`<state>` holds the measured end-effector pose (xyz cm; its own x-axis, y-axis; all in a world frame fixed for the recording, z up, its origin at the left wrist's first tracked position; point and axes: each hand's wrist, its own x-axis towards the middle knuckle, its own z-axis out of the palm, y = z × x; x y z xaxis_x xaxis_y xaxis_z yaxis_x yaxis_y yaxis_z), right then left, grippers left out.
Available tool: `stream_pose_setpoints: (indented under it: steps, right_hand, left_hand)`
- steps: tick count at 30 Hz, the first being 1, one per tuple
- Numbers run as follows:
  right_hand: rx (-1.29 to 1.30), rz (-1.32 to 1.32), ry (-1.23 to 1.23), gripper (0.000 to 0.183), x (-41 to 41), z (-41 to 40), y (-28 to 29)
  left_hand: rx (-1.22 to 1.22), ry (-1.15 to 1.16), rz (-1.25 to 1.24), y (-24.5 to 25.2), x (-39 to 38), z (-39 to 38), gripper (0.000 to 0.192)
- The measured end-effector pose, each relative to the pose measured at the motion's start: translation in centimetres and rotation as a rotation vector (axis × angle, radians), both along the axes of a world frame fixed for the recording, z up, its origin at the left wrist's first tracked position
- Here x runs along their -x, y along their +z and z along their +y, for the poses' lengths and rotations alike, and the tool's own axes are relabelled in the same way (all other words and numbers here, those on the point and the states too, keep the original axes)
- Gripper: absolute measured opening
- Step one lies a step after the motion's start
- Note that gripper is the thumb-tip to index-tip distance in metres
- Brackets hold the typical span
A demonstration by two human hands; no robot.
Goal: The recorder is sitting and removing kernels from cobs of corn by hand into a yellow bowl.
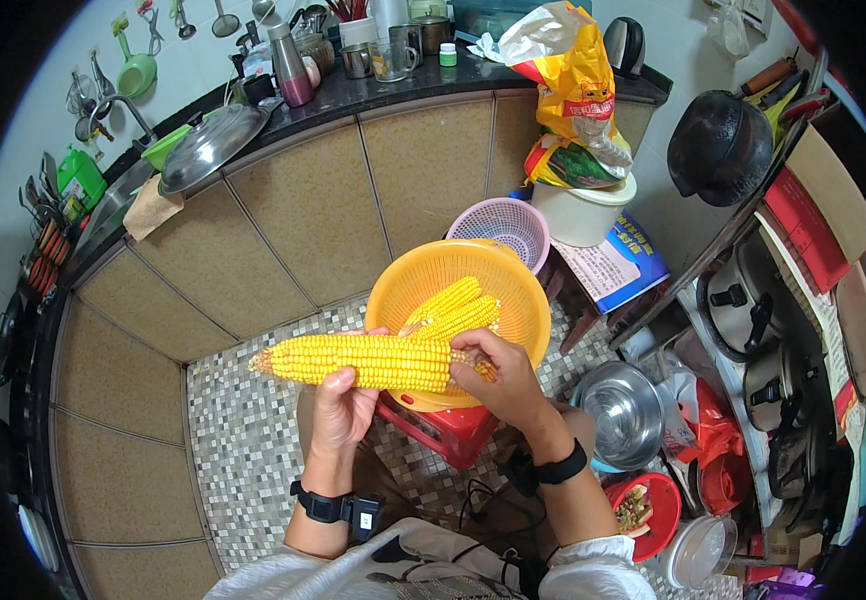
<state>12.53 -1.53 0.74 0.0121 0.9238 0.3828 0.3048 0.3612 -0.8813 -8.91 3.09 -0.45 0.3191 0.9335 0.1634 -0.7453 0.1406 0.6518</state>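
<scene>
A long yellow ear of corn point(361, 361) lies level across my left hand point(349, 409), whose thumb presses its near side. Its pointed tip faces left. At the right end the fingers of my right hand point(499, 375) close on a bare part of the cob, where kernels are gone. Beneath and beyond is an orange plastic colander point(388, 292), holding at least two more ears of corn point(448, 300) and some loose kernels. The colander rests on a red plastic stool point(440, 435) between my knees. My hands hide the colander's near part.
A lilac basket point(504, 217) stands behind the colander. To the right are a metal basin point(620, 416), a red bowl with scraps point(665, 517) and a rack of pots point(740, 300). A yellow sack point(575, 97) tops a white bucket point(583, 214). Cabinets point(298, 225) line the far side.
</scene>
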Motion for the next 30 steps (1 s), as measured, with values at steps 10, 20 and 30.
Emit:
stream_pose_setpoints:
  steps: [10, 20, 30]
  right_hand:
    - [0.07, 0.118, 0.024, 0.016, 0.3, 0.5, -0.3]
    - [-0.035, -0.117, -0.025, 0.008, 0.4, 0.4, 0.1]
    - [-0.226, -0.243, -0.076, 0.01, 0.7, 0.7, 0.2]
  left_hand:
    - [-0.003, -0.001, 0.01, -0.5, 0.0, 0.1, 0.053]
    - [0.035, -0.024, -0.011, -0.8, -0.1, 0.3, 0.049]
    - [0.068, 0.007, 0.063, -1.3, 0.2, 0.7, 0.048]
